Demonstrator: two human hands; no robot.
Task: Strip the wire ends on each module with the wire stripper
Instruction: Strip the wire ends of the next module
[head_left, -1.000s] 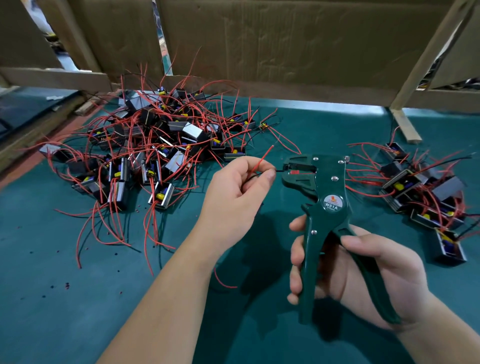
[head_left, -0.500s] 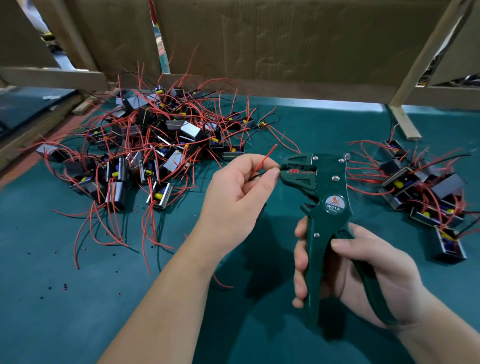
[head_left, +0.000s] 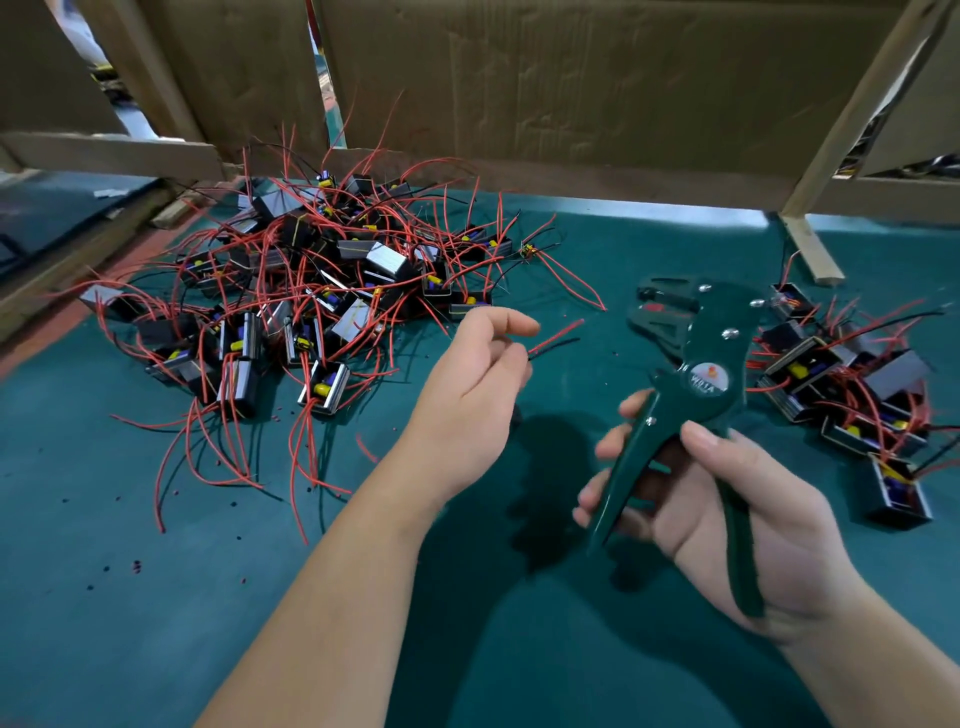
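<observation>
My left hand (head_left: 467, 395) is at mid table with its fingers curled round a red and a black wire (head_left: 556, 336), whose ends stick out to the right. The module they belong to is mostly hidden under that hand. My right hand (head_left: 727, 509) grips the two handles of the green wire stripper (head_left: 701, 374). Its jaws (head_left: 657, 312) point up and left, a short gap away from the wire ends and not touching them. A big tangled pile of black modules with red wires (head_left: 311, 296) lies at the back left.
A smaller group of modules (head_left: 841, 389) lies at the right, close to the stripper head. Cardboard and wooden slats (head_left: 519, 104) wall off the back of the green mat (head_left: 156, 597). Small bits of stripped insulation (head_left: 136, 566) dot the mat at the front left.
The wire ends were at the stripper's jaws; now the stripper has swung away to the right and the wires stick out free. My left index finger has lifted off the pinch.
</observation>
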